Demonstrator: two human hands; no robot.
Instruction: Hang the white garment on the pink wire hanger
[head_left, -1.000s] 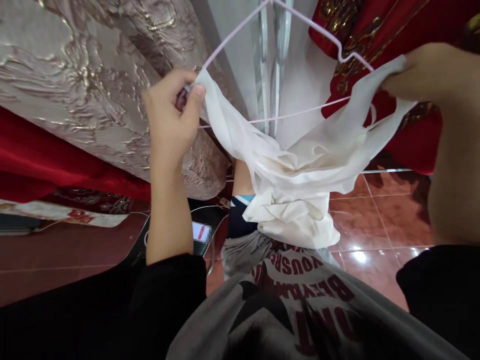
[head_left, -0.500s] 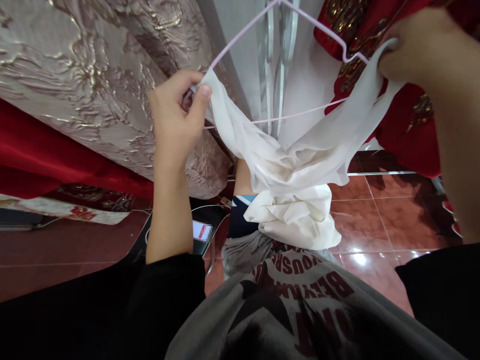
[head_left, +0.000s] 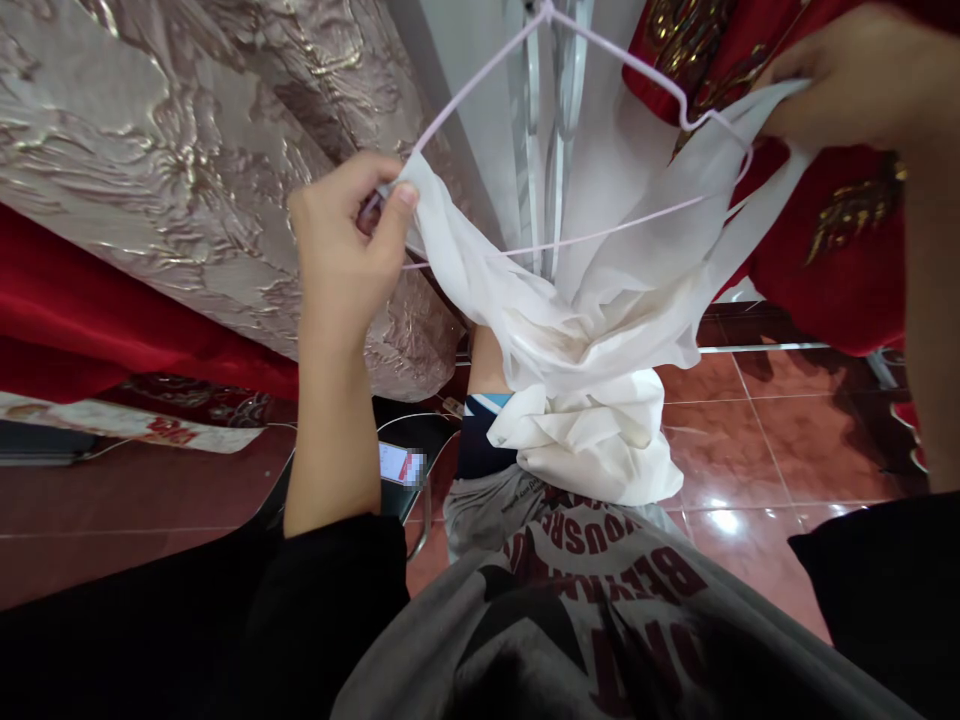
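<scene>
A thin white garment (head_left: 536, 320) hangs bunched between my two hands, its lower part heaped over my lap. My left hand (head_left: 345, 255) is closed on one end of the garment, together with the left end of a pale pink clothes hanger (head_left: 476, 78). At the upper right, my right hand (head_left: 855, 85) pinches the other end of the white cloth, pulled out past the hanger's right end. That right hanger end, with its notch and curved tip, lies against the sheer cloth, apart from my fingers. The hanger's thin bottom bar crosses behind and over the cloth.
A shiny embossed beige fabric (head_left: 172, 180) fills the left side, with red cloth (head_left: 90, 305) under it. Red garments with gold trim (head_left: 832, 250) hang at the right. A phone (head_left: 399, 463) lies on a black seat (head_left: 390, 415) at my left. The floor is red tile (head_left: 731, 440).
My right hand has moved a little outward, stretching the cloth so the hanger's curved right tip now shows. My left hand has shifted slightly left and down, still holding cloth and hanger.
</scene>
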